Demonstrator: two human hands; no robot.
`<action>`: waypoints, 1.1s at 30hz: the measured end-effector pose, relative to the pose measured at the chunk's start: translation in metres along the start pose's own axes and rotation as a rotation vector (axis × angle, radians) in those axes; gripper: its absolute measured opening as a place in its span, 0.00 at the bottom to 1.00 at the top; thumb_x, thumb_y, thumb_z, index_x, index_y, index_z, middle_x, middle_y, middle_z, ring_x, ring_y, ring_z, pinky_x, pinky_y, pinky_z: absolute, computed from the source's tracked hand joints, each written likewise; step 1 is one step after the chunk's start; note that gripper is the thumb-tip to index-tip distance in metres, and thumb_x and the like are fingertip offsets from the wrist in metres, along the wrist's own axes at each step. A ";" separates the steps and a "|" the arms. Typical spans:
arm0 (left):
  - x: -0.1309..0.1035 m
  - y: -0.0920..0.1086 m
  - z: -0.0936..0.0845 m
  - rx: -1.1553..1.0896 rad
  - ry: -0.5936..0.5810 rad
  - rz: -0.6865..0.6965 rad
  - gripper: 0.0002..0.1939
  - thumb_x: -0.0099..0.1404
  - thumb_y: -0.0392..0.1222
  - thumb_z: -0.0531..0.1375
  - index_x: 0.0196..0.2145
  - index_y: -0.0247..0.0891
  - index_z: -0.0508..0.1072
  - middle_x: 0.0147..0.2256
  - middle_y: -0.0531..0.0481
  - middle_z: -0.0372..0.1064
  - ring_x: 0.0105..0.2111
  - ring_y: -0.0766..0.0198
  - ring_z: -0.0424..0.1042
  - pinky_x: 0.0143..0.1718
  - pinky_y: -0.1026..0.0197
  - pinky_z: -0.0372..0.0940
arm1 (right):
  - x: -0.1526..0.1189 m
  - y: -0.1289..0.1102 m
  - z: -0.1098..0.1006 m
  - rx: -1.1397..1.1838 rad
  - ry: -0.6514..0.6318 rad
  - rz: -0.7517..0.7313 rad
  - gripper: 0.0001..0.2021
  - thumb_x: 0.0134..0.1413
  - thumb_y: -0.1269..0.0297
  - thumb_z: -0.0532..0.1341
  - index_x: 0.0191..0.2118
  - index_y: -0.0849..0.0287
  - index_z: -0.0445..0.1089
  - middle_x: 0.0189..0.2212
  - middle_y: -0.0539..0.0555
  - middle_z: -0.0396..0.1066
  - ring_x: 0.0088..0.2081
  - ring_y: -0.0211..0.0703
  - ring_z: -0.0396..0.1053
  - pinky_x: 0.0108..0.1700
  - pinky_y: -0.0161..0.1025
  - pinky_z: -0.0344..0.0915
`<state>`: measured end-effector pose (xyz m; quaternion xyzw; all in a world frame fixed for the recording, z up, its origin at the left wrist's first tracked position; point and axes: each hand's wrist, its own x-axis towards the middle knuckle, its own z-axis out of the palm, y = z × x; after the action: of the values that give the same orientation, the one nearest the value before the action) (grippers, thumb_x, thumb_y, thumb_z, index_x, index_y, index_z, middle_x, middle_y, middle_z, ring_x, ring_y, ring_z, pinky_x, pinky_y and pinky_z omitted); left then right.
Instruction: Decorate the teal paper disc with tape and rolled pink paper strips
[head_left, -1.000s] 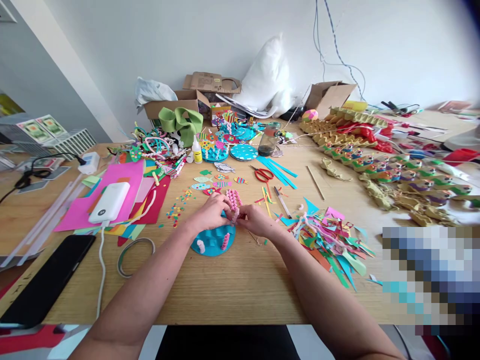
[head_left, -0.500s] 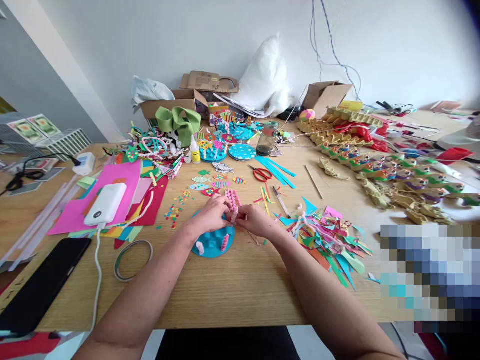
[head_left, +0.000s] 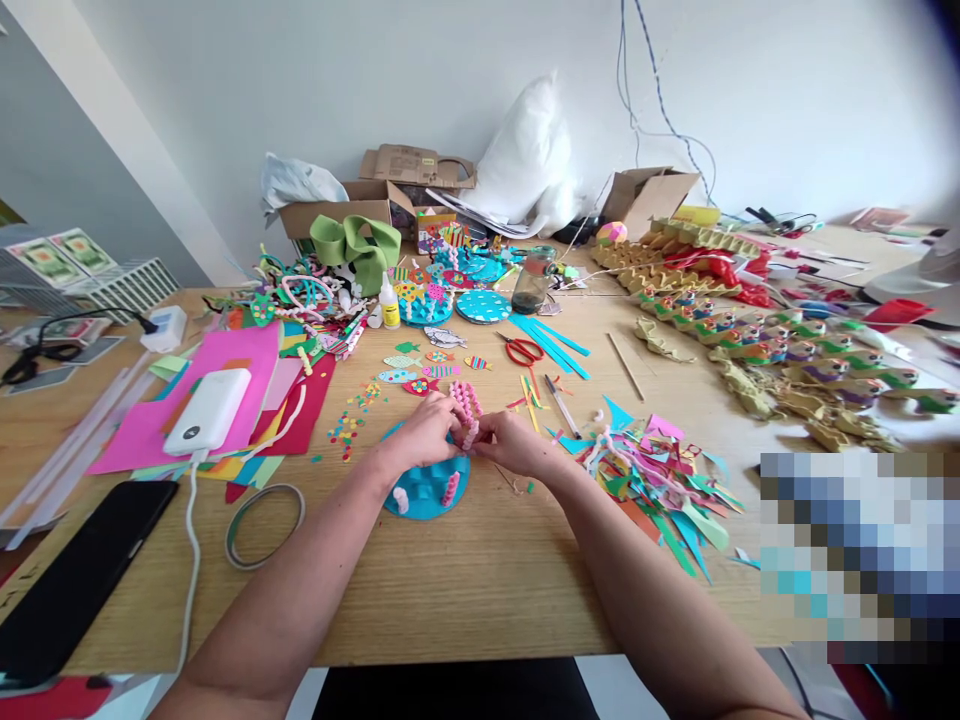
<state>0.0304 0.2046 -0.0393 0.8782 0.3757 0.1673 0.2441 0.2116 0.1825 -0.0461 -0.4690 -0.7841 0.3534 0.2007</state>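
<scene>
While the left hand (head_left: 433, 430) is leaning in over the blue disc (head_left: 427, 492), the right hand (head_left: 514, 442) is closing its fingertips on a pale pink coil (head_left: 471, 434) at the disc's far right edge. Left fingertips are meeting the same spot, but the view isn't showing whether they're gripping or only touching! Taller pink twists (head_left: 466, 396) are rising just beyond the fingers. Down on the near part of the disc, 2 short coils are standing apart: a whitish stub (head_left: 401, 500) on the left, a pink stub (head_left: 451, 489) on the right. Beyond the hands, colourful paper fish (head_left: 441, 371) are lying on the wooden table (head_left: 465, 590), with red-handled scissors (head_left: 523, 350) and a pen (head_left: 562, 405) resting to the right. Farther right, bright paper scraps (head_left: 667, 475) are piling up, and over on the left, a roll of tape (head_left: 231, 540) is lying flat near the black phone (head_left: 82, 580).
</scene>
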 end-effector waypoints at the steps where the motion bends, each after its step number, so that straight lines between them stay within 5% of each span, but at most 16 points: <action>1: 0.000 -0.001 0.001 0.008 -0.003 0.013 0.03 0.48 0.34 0.66 0.24 0.40 0.78 0.41 0.46 0.71 0.48 0.51 0.63 0.52 0.52 0.58 | 0.000 0.000 -0.002 0.014 -0.004 0.002 0.04 0.46 0.71 0.62 0.29 0.63 0.74 0.21 0.49 0.70 0.23 0.33 0.61 0.26 0.31 0.54; 7: 0.000 -0.003 0.000 0.032 -0.015 0.018 0.04 0.49 0.33 0.66 0.25 0.39 0.78 0.41 0.45 0.70 0.49 0.51 0.62 0.52 0.52 0.59 | -0.004 0.001 -0.017 0.129 0.039 -0.038 0.09 0.45 0.61 0.66 0.29 0.62 0.72 0.21 0.47 0.66 0.23 0.32 0.57 0.25 0.31 0.52; 12: -0.004 0.004 -0.002 0.017 -0.011 -0.048 0.03 0.51 0.32 0.64 0.26 0.37 0.77 0.42 0.45 0.68 0.49 0.54 0.62 0.52 0.55 0.60 | -0.005 -0.002 -0.019 0.263 0.156 -0.148 0.16 0.47 0.54 0.66 0.38 0.61 0.72 0.27 0.49 0.66 0.25 0.33 0.57 0.27 0.33 0.54; 19: -0.005 0.006 -0.003 0.018 0.009 -0.054 0.04 0.50 0.31 0.64 0.25 0.38 0.76 0.42 0.47 0.68 0.51 0.55 0.61 0.56 0.54 0.57 | -0.004 -0.010 -0.014 0.248 0.216 -0.198 0.12 0.52 0.55 0.62 0.30 0.60 0.72 0.27 0.51 0.65 0.27 0.35 0.59 0.29 0.34 0.55; 33: -0.006 0.005 0.000 0.078 0.000 -0.042 0.07 0.52 0.32 0.62 0.32 0.38 0.76 0.47 0.46 0.65 0.54 0.54 0.57 0.58 0.54 0.54 | -0.004 -0.013 -0.009 0.222 0.250 -0.222 0.11 0.54 0.57 0.62 0.30 0.60 0.72 0.27 0.50 0.65 0.27 0.35 0.59 0.29 0.34 0.55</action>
<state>0.0292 0.1979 -0.0371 0.8791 0.4002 0.1474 0.2131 0.2119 0.1785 -0.0302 -0.3948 -0.7562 0.3524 0.3849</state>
